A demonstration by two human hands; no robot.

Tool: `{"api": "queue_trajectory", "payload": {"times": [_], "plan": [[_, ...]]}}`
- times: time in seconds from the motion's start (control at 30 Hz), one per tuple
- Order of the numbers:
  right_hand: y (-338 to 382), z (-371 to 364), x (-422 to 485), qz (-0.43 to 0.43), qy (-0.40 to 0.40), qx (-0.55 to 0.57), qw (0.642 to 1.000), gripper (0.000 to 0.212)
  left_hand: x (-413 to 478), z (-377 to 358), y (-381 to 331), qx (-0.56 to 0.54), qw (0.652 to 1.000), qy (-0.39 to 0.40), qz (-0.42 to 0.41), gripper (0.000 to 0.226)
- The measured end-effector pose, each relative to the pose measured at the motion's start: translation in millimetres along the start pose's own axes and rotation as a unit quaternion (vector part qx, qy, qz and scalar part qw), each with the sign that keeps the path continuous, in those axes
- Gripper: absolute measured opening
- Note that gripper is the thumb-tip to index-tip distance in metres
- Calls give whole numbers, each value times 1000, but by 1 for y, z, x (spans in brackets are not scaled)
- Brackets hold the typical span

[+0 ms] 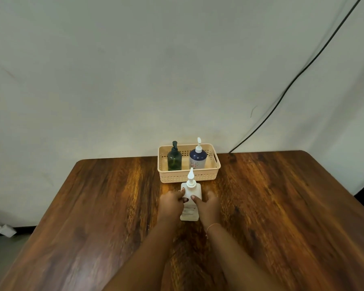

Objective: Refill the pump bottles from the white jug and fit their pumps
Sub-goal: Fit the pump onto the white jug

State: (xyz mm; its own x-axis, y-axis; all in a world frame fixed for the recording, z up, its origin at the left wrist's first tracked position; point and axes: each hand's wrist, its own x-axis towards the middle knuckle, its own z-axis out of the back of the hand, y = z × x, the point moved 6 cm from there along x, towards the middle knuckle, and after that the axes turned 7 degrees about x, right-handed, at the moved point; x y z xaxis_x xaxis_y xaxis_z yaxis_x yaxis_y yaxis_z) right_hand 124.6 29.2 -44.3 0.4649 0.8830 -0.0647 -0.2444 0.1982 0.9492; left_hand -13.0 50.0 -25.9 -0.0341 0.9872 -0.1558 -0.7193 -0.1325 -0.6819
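A white square pump bottle (190, 193) with its white pump on stands upright on the wooden table, just in front of the basket. My left hand (171, 203) grips its left side and my right hand (206, 204) grips its right side, thumbs across the front. Behind it, a peach plastic basket (198, 176) holds a dark green pump bottle (174, 158) on the left and a dark blue pump bottle (198, 157) with a white pump on the right. No white jug is in view.
The wooden table (93, 206) reaches a pale wall at the back. A black cable (282, 97) runs down the wall to the table's far right corner. A white object (5, 229) lies on the floor at the left.
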Motion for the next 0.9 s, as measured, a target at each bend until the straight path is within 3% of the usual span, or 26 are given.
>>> {"api": "queue_trajectory", "payload": {"times": [0.13,0.27,0.43,0.67,0.9], "plan": [[-3,-4,-2,-21,34,-29,999,22,-5,-7,10,-24,1000,-2,9,48],[0,-4,3,-19,45,-30,998,21,-11,-24,11,-82,996,12,29,26],[-5,-5,4,-15,75,-20,997,39,-15,-24,10,-173,983,-22,53,29],[-5,16,9,-7,-18,-31,999,64,-12,-36,-9,-314,944,19,95,47],[5,49,33,46,-87,-54,994,67,-1,-53,-47,-347,930,81,93,39]]}}
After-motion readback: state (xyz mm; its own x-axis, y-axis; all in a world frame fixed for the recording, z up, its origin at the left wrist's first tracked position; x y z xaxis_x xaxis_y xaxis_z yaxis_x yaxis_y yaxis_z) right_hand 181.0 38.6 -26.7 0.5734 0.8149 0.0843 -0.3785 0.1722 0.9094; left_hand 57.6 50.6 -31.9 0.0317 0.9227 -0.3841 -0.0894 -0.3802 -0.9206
